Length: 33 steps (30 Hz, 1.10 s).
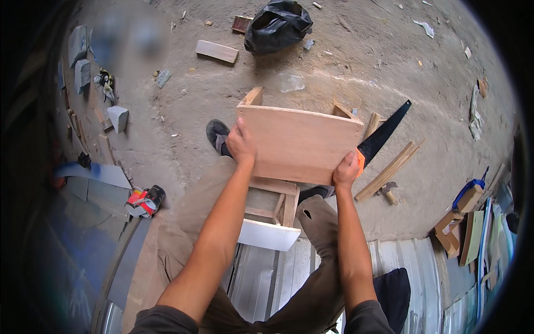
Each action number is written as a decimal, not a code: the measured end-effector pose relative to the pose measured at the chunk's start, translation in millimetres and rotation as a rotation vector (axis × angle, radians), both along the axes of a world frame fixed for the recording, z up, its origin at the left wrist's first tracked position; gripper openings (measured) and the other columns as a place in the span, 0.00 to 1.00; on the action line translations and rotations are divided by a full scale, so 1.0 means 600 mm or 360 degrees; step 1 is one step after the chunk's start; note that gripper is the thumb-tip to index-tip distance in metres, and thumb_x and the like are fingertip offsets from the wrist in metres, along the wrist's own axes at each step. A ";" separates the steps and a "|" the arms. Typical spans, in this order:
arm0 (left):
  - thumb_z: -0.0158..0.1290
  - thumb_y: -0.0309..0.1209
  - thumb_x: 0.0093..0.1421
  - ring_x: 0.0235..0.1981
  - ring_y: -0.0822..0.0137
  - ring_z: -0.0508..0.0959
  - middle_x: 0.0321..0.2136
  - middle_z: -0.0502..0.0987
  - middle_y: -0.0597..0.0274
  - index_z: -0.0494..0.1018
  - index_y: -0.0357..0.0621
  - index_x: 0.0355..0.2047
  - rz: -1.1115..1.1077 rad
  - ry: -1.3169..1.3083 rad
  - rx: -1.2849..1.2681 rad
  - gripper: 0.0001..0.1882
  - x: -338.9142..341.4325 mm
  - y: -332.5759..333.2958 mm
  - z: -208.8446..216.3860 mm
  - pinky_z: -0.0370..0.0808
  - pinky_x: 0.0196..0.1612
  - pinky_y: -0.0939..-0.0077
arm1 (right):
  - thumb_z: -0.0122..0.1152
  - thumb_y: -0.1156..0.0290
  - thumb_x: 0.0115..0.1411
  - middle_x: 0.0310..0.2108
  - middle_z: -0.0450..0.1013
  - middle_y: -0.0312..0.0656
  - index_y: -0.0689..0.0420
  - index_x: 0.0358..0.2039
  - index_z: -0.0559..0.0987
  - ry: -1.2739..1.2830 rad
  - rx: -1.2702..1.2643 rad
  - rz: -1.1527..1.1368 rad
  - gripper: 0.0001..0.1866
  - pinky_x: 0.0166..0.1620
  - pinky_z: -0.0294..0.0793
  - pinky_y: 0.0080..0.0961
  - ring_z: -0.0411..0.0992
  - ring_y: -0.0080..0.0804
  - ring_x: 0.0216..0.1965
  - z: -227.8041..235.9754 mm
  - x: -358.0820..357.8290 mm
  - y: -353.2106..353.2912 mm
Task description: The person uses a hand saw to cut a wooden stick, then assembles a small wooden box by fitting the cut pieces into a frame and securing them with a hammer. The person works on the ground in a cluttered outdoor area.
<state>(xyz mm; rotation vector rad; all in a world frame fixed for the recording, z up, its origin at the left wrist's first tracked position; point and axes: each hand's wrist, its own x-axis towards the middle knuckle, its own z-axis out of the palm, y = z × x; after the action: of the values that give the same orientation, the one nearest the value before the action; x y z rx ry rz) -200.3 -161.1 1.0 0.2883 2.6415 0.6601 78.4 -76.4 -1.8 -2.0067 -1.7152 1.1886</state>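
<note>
Both hands grip a wooden panel (300, 143) with short boards standing off its far edge at either end, like a small open frame or drawer. My left hand (241, 143) is closed on its left edge, thumb lying on the flat face. At the near right corner my right hand (346, 169) clasps it in the same way, fingers hidden beneath. Between my knees, partly covered by the panel, is a wooden frame (290, 209) with a white front board (270, 234). A handsaw (386, 129) with an orange handle lies just past my right hand.
Wood strips (389, 171) and a hammer (391, 193) lie on the ground at right. A black plastic bag (278, 26) and a wood block (217, 51) are at the far side. Red-and-black cans (146, 201) stand left. Corrugated metal sheeting (409, 253) is under me; offcuts (461, 231) pile at right.
</note>
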 end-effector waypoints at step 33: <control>0.50 0.39 0.65 0.36 0.65 0.80 0.33 0.80 0.54 0.74 0.38 0.43 -0.0394 -0.1108 0.0610 0.16 -0.138 -0.089 0.389 0.75 0.42 0.71 | 0.60 0.55 0.60 0.41 0.76 0.60 0.66 0.48 0.75 -0.0107 -0.0417 0.0983 0.26 0.47 0.75 0.38 0.76 0.49 0.44 0.385 -0.241 -0.043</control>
<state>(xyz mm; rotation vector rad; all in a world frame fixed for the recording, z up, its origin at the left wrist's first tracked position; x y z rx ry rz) -282.9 -214.4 234.5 0.3979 1.7813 0.9690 -66.1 -102.0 229.3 -1.6985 -2.4272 1.6118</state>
